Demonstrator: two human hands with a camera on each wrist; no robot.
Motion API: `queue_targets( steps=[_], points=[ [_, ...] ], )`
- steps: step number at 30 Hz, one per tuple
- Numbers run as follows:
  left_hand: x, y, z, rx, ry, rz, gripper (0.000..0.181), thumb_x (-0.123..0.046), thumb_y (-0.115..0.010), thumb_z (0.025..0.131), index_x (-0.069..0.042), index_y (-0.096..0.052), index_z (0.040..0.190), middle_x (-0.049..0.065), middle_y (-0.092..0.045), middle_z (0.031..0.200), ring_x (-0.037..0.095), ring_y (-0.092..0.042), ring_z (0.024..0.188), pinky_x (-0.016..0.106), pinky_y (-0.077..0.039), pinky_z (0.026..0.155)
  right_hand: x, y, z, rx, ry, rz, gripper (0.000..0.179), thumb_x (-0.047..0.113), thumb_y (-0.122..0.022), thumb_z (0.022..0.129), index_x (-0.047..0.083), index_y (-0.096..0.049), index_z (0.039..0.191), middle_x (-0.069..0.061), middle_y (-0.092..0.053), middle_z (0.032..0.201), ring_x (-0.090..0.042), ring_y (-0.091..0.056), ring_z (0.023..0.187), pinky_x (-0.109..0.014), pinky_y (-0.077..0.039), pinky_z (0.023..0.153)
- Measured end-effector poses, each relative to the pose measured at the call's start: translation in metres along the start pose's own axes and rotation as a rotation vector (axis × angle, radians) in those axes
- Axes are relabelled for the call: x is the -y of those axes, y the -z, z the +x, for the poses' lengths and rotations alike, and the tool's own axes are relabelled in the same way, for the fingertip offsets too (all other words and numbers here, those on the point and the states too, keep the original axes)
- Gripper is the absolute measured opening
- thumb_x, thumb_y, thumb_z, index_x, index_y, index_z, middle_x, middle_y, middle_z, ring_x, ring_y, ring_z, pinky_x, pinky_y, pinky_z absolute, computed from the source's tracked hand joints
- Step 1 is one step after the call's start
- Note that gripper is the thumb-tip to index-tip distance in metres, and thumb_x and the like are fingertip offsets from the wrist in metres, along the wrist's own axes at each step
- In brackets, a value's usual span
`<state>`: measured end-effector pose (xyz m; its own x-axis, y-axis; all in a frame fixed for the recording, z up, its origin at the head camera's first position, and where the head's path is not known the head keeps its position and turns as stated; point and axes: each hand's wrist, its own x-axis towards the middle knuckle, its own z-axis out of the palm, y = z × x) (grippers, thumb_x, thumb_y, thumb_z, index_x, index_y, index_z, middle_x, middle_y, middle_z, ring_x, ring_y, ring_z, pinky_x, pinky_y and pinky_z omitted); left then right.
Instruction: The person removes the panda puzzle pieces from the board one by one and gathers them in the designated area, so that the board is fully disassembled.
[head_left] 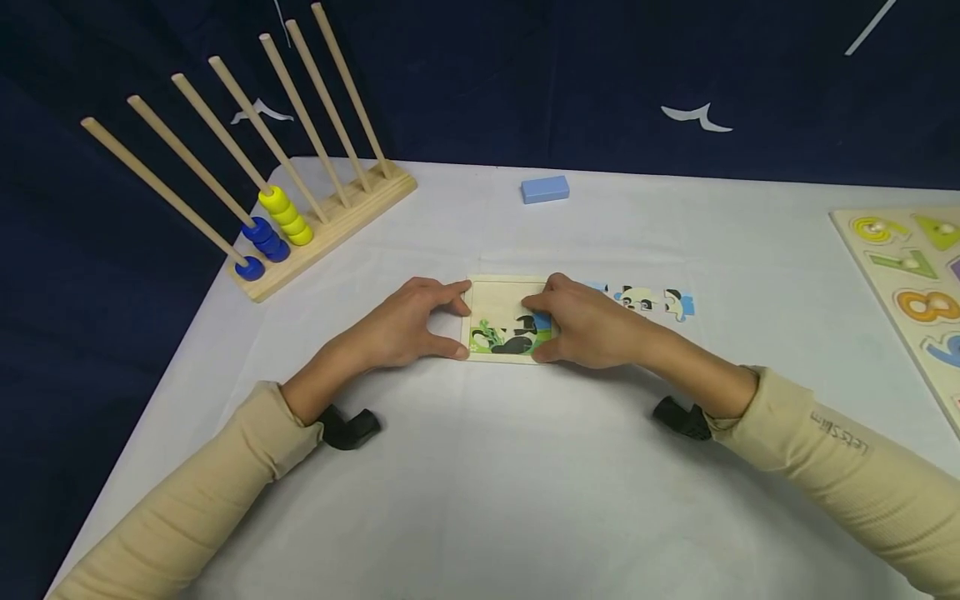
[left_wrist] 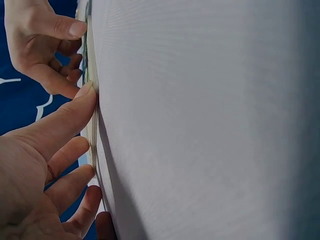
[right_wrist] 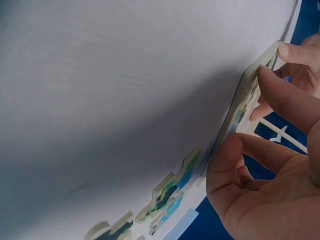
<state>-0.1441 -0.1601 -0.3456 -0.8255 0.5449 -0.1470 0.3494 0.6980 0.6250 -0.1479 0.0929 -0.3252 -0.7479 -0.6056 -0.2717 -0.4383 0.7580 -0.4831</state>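
A shallow wooden puzzle tray (head_left: 504,293) lies in the middle of the table in the head view. Green, black and white panda pieces (head_left: 495,337) fill its near part, while bare wood shows in the far part. My left hand (head_left: 411,325) holds the tray's left side, thumb at the near corner and index finger at the far one. On the right, my right hand (head_left: 592,325) spans a blue-and-green puzzle piece (head_left: 542,322) in the tray, its thumb at the near rim and its index finger bent over the piece's far side. The palm covers the tray's far right corner.
Loose panda pieces (head_left: 637,300) lie right of the tray, partly behind my right hand. A blue block (head_left: 545,190) sits toward the back. At back left stands a bead stacker (head_left: 337,225) with upright rods; at the right edge is a number puzzle board (head_left: 888,283).
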Motion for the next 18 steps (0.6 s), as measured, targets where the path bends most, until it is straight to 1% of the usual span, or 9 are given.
queue_targets(
  steps=[5,9,14,18],
  points=[
    [-0.0008,-0.0003,0.0005,0.003,0.011,-0.002,0.076,-0.023,-0.084,0.08,0.002,-0.048,0.143,0.001,-0.068,0.118,0.026,-0.038,0.132,0.041,-0.028,0.112,-0.0011,-0.0016,-0.0009,-0.046,0.025,-0.001,0.062,0.014,-0.083,0.08,-0.005,-0.058,0.133,-0.015,-0.053,0.113,-0.025,-0.048,0.099,-0.04,-0.045,0.088],
    [-0.0016,0.0003,0.0004,-0.001,0.003,-0.001,0.073,-0.023,-0.084,0.08,0.002,-0.051,0.141,0.002,-0.068,0.119,0.027,-0.038,0.132,0.041,-0.028,0.112,-0.0012,-0.0022,-0.0035,-0.083,0.038,0.007,0.061,0.014,-0.085,0.078,-0.002,-0.059,0.131,-0.016,-0.051,0.113,-0.026,-0.047,0.1,-0.04,-0.044,0.087],
    [-0.0022,0.0001,0.0,-0.001,0.008,-0.008,0.071,-0.022,-0.085,0.08,0.001,-0.053,0.139,0.002,-0.067,0.12,0.027,-0.038,0.132,0.042,-0.028,0.112,-0.0025,-0.0017,-0.0063,-0.089,0.039,0.012,0.058,0.014,-0.084,0.08,0.002,-0.059,0.131,-0.015,-0.053,0.111,-0.026,-0.048,0.097,-0.04,-0.043,0.085],
    [-0.0026,-0.0005,-0.0002,0.001,0.02,-0.004,0.071,-0.022,-0.085,0.08,0.0,-0.053,0.139,0.002,-0.067,0.12,0.026,-0.038,0.132,0.042,-0.028,0.112,-0.0046,-0.0012,-0.0061,-0.093,0.059,0.011,0.055,0.01,-0.082,0.081,0.001,-0.059,0.131,-0.015,-0.053,0.111,-0.026,-0.047,0.097,-0.04,-0.042,0.085]
  ],
)
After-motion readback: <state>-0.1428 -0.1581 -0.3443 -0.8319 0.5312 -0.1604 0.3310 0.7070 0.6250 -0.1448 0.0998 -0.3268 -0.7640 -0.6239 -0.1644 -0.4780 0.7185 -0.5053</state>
